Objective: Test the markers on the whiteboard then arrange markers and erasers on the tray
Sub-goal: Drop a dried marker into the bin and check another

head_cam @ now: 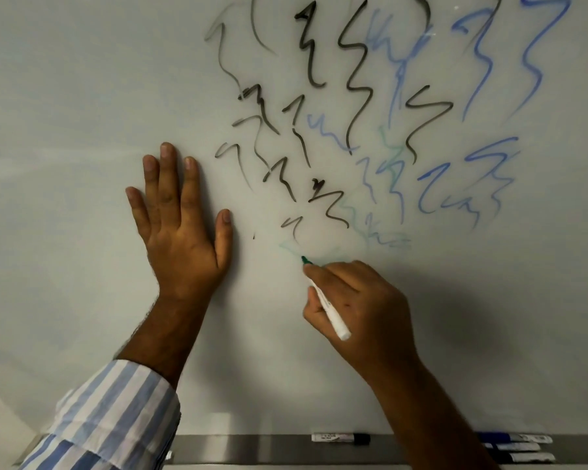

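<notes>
The right hand (360, 310) grips a green marker (325, 298), its tip touching the whiteboard (82, 96) on a pale green line. The left hand (180, 225) rests flat on the board with straight fingers, holding nothing. Black and blue scribbles (353, 113) fill the board above. On the tray (245, 447) below lie a black-capped marker (340, 438) and, I think, three blue markers (516, 447) stacked close together.

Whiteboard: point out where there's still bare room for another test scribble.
Bare whiteboard lies left of the flat left hand and below the right hand, above the tray. The upper right is crowded with black scribbles and blue scribbles.
</notes>
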